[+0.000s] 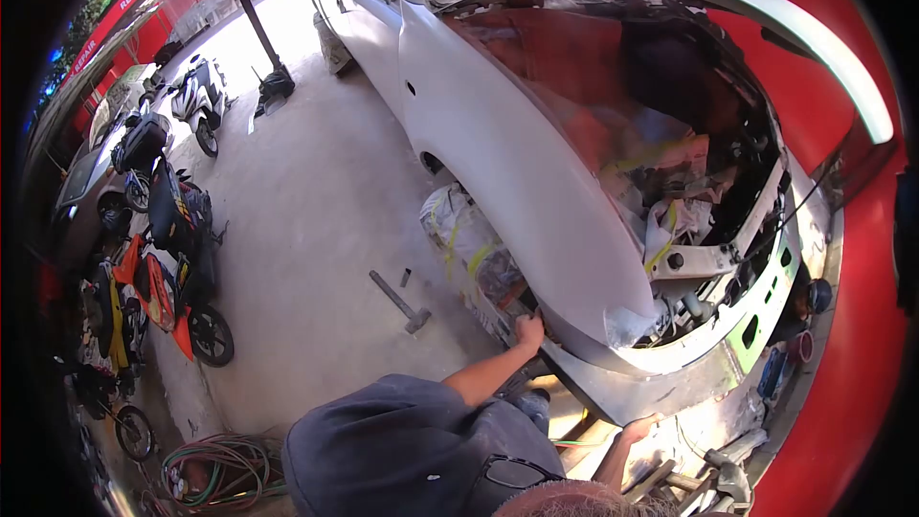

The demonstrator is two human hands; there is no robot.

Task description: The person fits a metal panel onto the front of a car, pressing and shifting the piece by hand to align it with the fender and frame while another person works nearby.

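Note:
A pale grey car front bumper (pixel 661 385) sits below the light grey fender (pixel 536 191). My left hand (pixel 529 329) is closed on the bumper's end, beside the wheel opening. Under the bumper's lower edge, my right hand (pixel 639 429) grips it, its fingers partly hidden. The wheel (pixel 479 247) is wrapped in paper and tape. The engine bay is open, with masking paper (pixel 670 172) inside. Near the bottom show a dark shirt (pixel 383 445), glasses and the top of a head.
A hammer (pixel 402 304) lies on the concrete floor (pixel 297 230) left of the car. Motorcycles (pixel 172 297) stand along the left side. Coiled hoses (pixel 215 469) lie at the bottom left, and more hammers (pixel 729 479) at the bottom right. A red surface (pixel 852 325) borders the right.

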